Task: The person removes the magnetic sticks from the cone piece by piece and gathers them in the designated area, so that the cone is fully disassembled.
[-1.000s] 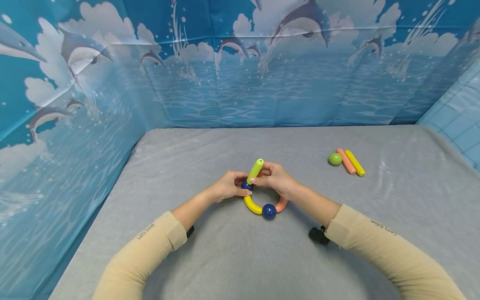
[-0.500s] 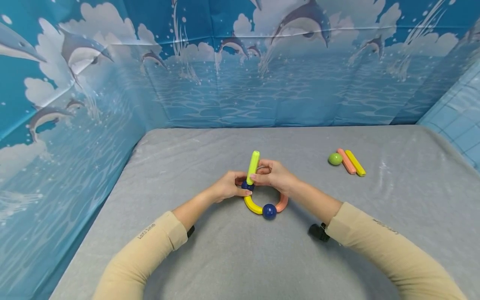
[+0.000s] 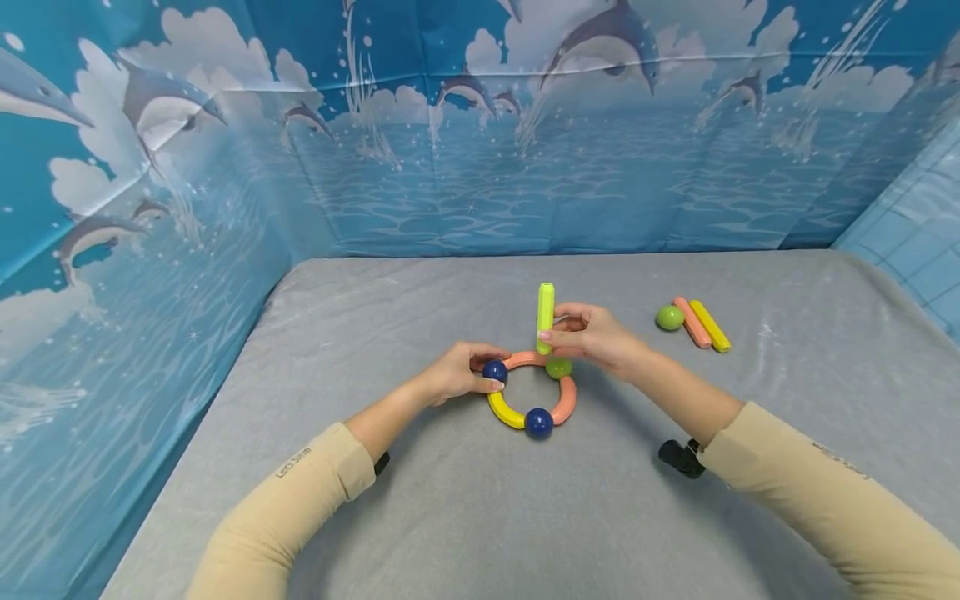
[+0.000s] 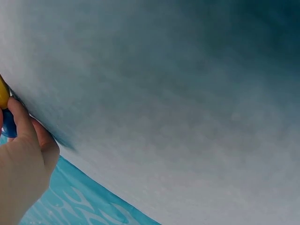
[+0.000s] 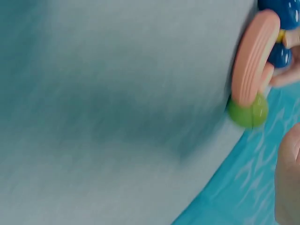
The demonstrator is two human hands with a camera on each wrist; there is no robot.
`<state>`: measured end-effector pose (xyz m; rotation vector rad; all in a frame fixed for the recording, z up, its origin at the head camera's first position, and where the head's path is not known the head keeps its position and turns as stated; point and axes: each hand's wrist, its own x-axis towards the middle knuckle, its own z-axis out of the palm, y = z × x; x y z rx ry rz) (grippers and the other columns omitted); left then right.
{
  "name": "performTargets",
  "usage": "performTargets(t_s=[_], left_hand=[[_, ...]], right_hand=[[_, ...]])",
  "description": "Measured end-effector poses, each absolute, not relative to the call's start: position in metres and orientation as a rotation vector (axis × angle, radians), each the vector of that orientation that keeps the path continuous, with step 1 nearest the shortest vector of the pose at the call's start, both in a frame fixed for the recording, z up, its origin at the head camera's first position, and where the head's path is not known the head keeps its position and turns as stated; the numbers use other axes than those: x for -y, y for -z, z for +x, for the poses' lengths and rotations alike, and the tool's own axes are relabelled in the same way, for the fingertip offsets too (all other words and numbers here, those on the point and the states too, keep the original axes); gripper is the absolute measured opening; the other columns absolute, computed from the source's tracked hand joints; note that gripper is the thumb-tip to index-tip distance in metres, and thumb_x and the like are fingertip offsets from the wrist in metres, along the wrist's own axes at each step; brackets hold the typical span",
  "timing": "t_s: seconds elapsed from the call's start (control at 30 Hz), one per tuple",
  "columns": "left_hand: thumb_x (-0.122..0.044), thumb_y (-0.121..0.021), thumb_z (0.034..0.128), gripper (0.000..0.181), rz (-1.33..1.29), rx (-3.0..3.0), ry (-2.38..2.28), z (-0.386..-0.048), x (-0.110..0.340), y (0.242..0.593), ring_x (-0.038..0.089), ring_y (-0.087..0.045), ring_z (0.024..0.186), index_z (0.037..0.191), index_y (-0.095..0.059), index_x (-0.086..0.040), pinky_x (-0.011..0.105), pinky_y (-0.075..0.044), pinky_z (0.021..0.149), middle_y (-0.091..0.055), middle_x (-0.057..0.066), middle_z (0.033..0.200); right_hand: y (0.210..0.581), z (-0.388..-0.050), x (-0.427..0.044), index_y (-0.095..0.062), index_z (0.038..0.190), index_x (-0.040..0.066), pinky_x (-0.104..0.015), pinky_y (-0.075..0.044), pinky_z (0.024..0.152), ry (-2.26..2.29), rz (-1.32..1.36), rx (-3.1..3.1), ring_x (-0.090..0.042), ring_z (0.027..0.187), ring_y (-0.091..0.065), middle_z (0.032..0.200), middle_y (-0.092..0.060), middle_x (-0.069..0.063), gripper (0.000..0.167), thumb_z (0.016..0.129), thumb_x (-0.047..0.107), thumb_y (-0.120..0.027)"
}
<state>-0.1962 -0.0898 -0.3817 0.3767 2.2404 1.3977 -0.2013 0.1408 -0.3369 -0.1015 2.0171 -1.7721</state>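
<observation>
A ring of magnetic rods and balls lies on the grey cloth in the head view. It joins a yellow curved rod (image 3: pixel 506 412), a front blue ball (image 3: pixel 538 423), a right coral curved rod (image 3: pixel 567 398), a green ball (image 3: pixel 558 367), a far coral curved rod (image 3: pixel 525 359) and a left blue ball (image 3: pixel 494 370). My left hand (image 3: pixel 456 372) holds the left blue ball between thumb and fingers. A lime-yellow straight rod (image 3: pixel 546 312) is pinched upright in my right hand (image 3: pixel 600 339), just above and left of the green ball; whether they touch is unclear.
Farther right on the grey cloth (image 3: pixel 420 517) lie a loose green ball (image 3: pixel 670 317), a coral straight rod (image 3: pixel 692 322) and a yellow straight rod (image 3: pixel 710 326), side by side. A dolphin-print curtain (image 3: pixel 480 183) hangs behind the far edge and along the left.
My right hand has lifted the lime-yellow rod off the left blue ball and carried it right, beside the ring's green ball. The ring's far side now shows. My left hand has stayed put.
</observation>
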Motion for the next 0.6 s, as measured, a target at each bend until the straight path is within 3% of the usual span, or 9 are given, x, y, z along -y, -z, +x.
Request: performTargets(t_s=[0.23,0.43,0.53,0.6], left_hand=[[0.005,-0.068,0.0809,0.047,0.363,-2.241,-1.385,-0.195,0.090,0.380,0.021,-0.052,0.102,0.126,-0.058,-0.004,0.026,-0.049,0.079,-0.055,0.011,0.124],[0.005,-0.068,0.0809,0.048,0.371,-2.242,-1.386,-0.194,0.090,0.378,0.022,-0.052,0.104,0.127,-0.057,-0.004,0.026,-0.049,0.080,-0.055,0.011,0.126],[0.005,-0.069,0.0805,0.048,0.371,-2.249,-1.386,-0.194,0.090,0.379,0.022,-0.051,0.105,0.126,-0.058,-0.004,0.026,-0.049,0.082,-0.055,0.011,0.125],[0.005,-0.069,0.0804,0.048,0.364,-2.249,-1.389,-0.194,0.090,0.380,0.023,-0.051,0.105,0.126,-0.058,-0.004,0.027,-0.049,0.082,-0.055,0.011,0.125]], right_hand=[[0.322,-0.204,-0.196,-0.038,0.136,-0.004,-0.036,-0.049,0.087,1.645,-0.032,-2.241,-0.007,0.082,-0.061,0.103,-0.053,-0.007,0.064,0.087,0.025,-0.068],[0.315,-0.207,-0.255,-0.033,0.141,-0.002,-0.025,-0.052,0.067,1.470,0.046,-2.432,-0.004,0.077,-0.060,0.102,-0.053,0.001,0.078,0.085,0.041,-0.066],[0.317,-0.208,-0.282,-0.034,0.140,-0.003,-0.027,-0.051,0.068,1.371,0.077,-2.522,-0.004,0.078,-0.057,0.104,-0.053,0.001,0.078,0.085,0.046,-0.064],[0.321,-0.211,-0.297,-0.036,0.137,-0.006,-0.028,-0.051,0.076,1.305,0.091,-2.587,-0.003,0.079,-0.056,0.107,-0.053,-0.004,0.079,0.086,0.047,-0.062]])
